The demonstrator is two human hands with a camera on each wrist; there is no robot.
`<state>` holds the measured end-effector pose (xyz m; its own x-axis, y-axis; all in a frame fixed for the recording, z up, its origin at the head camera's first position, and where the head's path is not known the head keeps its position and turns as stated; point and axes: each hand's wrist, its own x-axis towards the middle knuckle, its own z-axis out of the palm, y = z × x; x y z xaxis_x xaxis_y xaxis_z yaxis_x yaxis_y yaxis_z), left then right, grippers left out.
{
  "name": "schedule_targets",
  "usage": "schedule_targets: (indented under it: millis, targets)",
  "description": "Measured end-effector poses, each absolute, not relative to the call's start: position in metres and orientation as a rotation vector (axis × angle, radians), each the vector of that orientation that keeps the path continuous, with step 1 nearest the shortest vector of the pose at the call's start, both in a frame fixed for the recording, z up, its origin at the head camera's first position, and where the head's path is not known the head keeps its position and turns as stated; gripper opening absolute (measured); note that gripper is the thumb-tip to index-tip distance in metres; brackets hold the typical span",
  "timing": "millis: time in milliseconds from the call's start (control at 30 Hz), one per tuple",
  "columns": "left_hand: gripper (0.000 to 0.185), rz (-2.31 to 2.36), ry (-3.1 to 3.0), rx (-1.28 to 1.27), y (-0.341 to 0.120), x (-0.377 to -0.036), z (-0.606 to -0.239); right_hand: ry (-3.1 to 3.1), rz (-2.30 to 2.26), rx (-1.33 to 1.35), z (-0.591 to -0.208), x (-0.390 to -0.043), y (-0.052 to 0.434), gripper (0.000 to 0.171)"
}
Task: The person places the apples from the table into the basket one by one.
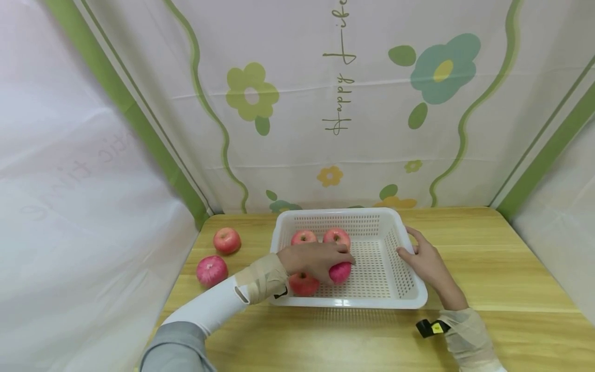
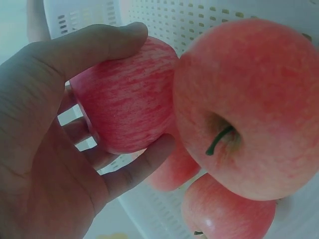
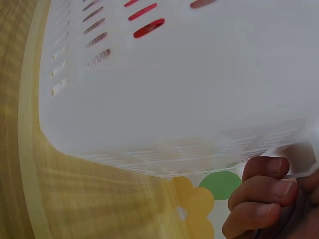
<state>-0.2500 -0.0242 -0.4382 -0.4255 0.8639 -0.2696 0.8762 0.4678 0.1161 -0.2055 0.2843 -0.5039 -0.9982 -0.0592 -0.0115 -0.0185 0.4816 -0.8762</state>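
Note:
A white perforated plastic basket (image 1: 353,303) stands on the wooden table. Inside it, my left hand (image 1: 316,259) holds a pink striped apple (image 2: 127,102), thumb on one side and fingers round the other. That apple touches a larger red apple (image 2: 259,109) with a green stem in the left wrist view. Beside the hand in the basket sit more red apples, two at the back (image 1: 337,236) and one in front (image 1: 303,284). My right hand (image 1: 426,261) grips the basket's right rim, thumb on top; the right wrist view shows its curled fingers (image 3: 261,191) at the outer wall.
Two more apples lie on the table left of the basket: a red one (image 1: 226,241) and a deep pink one (image 1: 212,271) nearer me. A printed cloth with flowers (image 1: 297,103) hangs behind the table (image 1: 492,258), and white cloth walls (image 1: 93,206) flank it.

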Motion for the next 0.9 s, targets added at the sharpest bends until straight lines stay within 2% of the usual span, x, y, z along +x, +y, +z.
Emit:
schedule_targets:
  millis: [400,633,900]
  targets:
    - [0.069,-0.148,2.396,1.533,-0.017,-0.252,-0.445,2.657,-1.591,-0.068,-0.504,-0.206,0.284,0.079]
    - [0.063,-0.206,2.391,1.581,-0.012,-0.252,-0.45,2.65,-1.594,-0.057,-0.504,-0.206,0.285,0.079]
    - [0.067,-0.262,2.359,1.611,-0.008,-0.253,-0.455,2.639,-1.608,-0.05,-0.505,-0.207,0.284,0.079]
